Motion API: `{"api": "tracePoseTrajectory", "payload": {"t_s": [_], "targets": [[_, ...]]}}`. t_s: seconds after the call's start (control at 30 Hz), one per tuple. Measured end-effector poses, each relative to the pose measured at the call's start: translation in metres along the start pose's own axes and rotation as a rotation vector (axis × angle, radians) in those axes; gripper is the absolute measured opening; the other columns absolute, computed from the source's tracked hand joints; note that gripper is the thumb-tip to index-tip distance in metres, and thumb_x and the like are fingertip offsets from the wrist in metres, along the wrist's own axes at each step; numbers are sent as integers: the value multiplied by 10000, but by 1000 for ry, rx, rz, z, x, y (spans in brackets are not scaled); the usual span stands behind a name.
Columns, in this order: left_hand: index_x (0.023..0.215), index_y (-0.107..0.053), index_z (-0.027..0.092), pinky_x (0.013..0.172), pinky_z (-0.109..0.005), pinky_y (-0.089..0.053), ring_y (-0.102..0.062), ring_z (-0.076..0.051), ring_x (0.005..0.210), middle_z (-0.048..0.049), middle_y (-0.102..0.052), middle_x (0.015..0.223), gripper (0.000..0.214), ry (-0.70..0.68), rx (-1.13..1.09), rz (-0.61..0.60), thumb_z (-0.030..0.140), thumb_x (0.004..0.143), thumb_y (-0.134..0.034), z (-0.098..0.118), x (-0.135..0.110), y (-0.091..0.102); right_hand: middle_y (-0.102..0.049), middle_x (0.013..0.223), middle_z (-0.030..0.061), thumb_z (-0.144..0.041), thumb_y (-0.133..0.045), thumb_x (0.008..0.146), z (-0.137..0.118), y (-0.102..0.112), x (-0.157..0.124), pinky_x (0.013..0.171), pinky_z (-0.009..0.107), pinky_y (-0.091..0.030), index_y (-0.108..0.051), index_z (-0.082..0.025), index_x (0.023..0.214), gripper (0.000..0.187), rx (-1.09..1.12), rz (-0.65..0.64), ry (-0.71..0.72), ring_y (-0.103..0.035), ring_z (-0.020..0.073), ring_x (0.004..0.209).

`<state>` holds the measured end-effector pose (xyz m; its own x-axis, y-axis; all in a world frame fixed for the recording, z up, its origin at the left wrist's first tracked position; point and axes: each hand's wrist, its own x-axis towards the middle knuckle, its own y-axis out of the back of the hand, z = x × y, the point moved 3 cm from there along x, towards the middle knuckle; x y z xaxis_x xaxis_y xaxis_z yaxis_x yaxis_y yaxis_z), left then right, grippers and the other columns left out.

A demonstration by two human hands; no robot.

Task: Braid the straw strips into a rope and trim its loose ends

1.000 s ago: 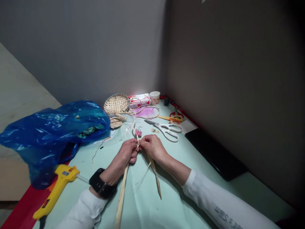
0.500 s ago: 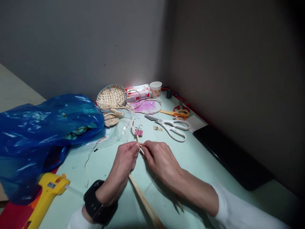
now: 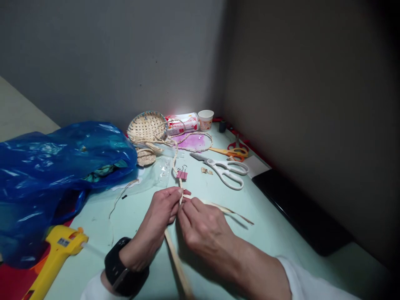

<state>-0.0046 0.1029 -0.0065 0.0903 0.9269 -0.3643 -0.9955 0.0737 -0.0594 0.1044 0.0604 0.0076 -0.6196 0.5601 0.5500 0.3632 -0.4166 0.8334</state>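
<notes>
Flat grey walls (image 3: 109, 54) dim to near black rightward; soft shadows cross the brighter pale-green desk (image 3: 125, 218); the shiny blue plastic bag (image 3: 65, 158) glints.

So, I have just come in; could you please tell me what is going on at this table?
A person is handling a pale plaited cord with two bare hands. The left hand pinches it just below a pink binder clip. The right hand is close beside, its exact grip hidden. One loose strip runs toward the person, another off to the right. White-handled scissors and a yellow glue gun lie untouched.
</notes>
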Motion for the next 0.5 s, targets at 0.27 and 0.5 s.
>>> {"api": "tracePoseTrajectory", "payload": {"t_s": [0.27,0.5], "targets": [[817,-596,129,406,-186,-86,-155,-29,439,105,-310,537,260,36,-44,-140,341,723,-713,-3,5,7,-639,824,84,-197,-493,890,16,9,9,719,349,-395,-643,-146,828,170,243,-97,-156,-527,215,790],[848,-531,146,398,-190,-64,-109,-30,448,128,-258,532,238,8,-2,-194,295,742,-684,0,2,3,-636,806,71,-266,-438,923,61,-3,20,604,259,-316,-595,-143,865,208,558,-357,-629,-518,147,678]]}}
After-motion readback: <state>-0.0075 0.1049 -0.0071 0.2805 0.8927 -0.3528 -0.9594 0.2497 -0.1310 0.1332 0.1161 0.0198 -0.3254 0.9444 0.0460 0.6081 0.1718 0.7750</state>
